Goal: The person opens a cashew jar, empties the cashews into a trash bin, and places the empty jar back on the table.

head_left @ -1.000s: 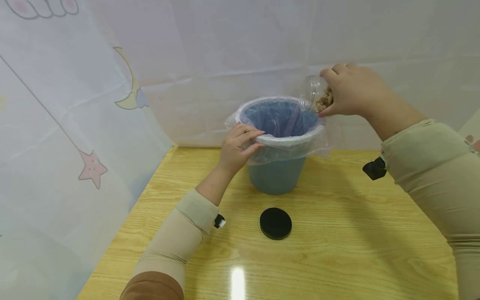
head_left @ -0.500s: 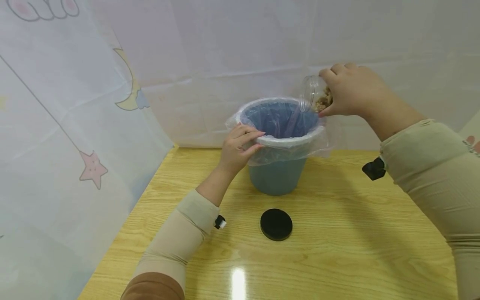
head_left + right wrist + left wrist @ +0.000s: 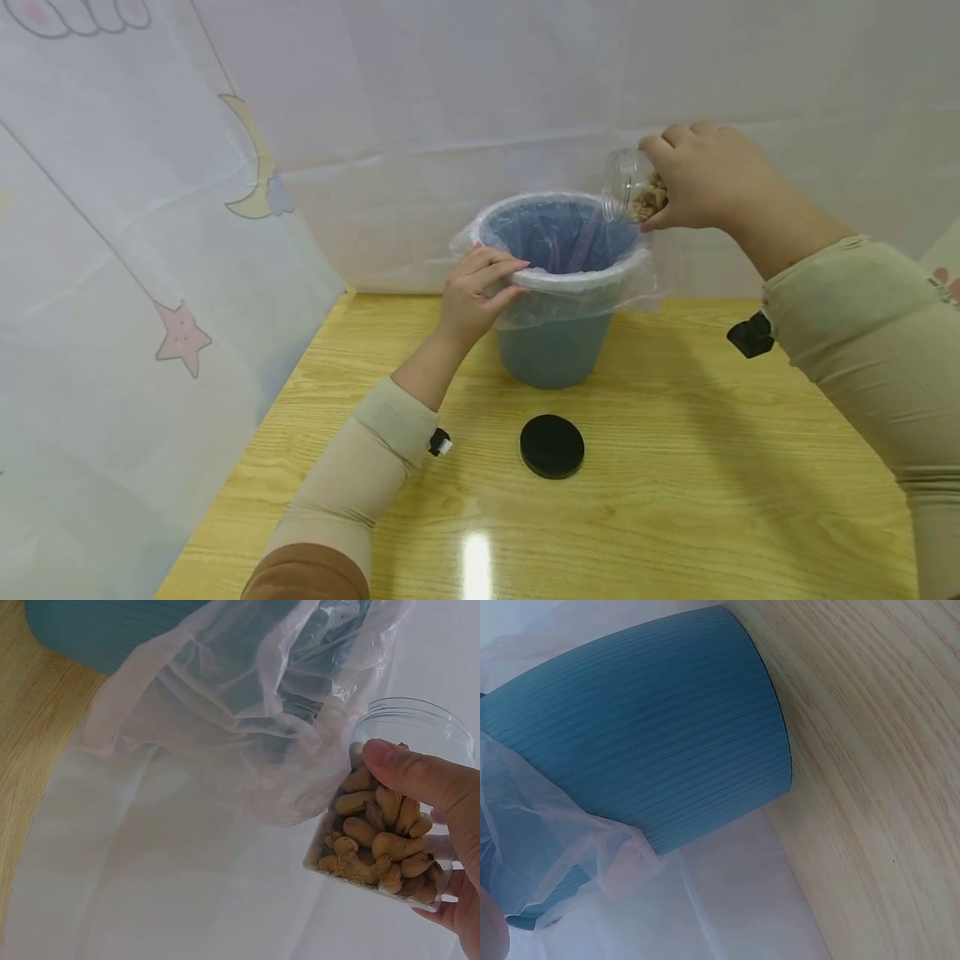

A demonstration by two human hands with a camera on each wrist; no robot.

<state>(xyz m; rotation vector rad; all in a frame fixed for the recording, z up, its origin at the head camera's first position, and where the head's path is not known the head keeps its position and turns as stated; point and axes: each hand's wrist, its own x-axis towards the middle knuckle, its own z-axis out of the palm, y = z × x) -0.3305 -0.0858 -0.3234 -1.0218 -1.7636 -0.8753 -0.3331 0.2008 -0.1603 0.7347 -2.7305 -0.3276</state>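
At the head view's upper right, our right hand (image 3: 701,179) wraps its fingers around a clear, round-mouthed jar (image 3: 621,185) of brown nuts (image 3: 390,844), tilted toward the blue ribbed bin (image 3: 551,354) near centre, whose rim our left hand (image 3: 474,287) pinches, presumably for steadiness.

In the head view, the right hand (image 3: 708,179) hides the base of the jar (image 3: 621,177) and some nuts (image 3: 649,200). The left wrist view crops the left hand (image 3: 491,928); the right wrist view, the bin (image 3: 105,630).

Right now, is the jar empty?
No, the right hand holds the jar with nuts plainly visible inside.
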